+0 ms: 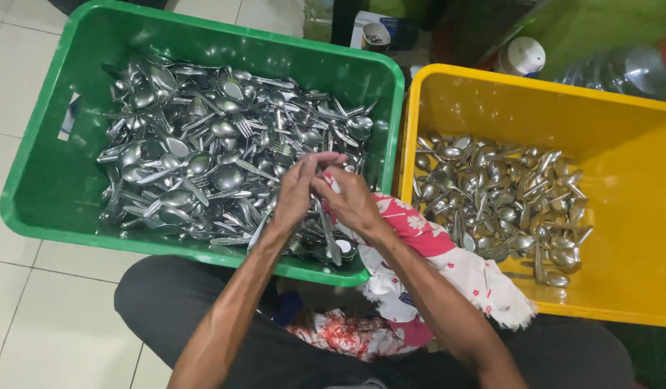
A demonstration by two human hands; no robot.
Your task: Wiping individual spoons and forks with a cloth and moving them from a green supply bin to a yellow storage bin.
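— Fingers (326, 160) first: how do they stand?

— Both sets are curled in and pressed together over the green crate (52, 180). The left hand (297, 191) and right hand (347, 200) meet just above the crate's near right corner, fingertips touching. Between them they pinch a piece of steel cutlery (329, 234), its long end hanging down toward the crate's near wall. The right hand also grips a red-and-white flowered cloth (448, 263) wrapped against the cutlery.

— Where does the cloth go from there?

— It trails from the right hand over the crate's near rim and onto the person's lap, beside the forearm.

— Any packages or labels?

— Beyond the far rim of the crate sits a small white and blue box (376, 29), partly hidden; I cannot make out what it is. A pale label patch (68, 119) shows on the crate's left inner wall.

— What else is around?

— The crate holds a heap of spoons and forks (203, 151). Touching its right side stands a yellow crate (635, 194) with a thinner layer of spoons (498, 202). Past the yellow crate is a white round cap (524, 54) and a clear water bottle (621, 72). Left of the green crate lies pale tiled floor (16, 302). The forearms cross over the crate's near rim.
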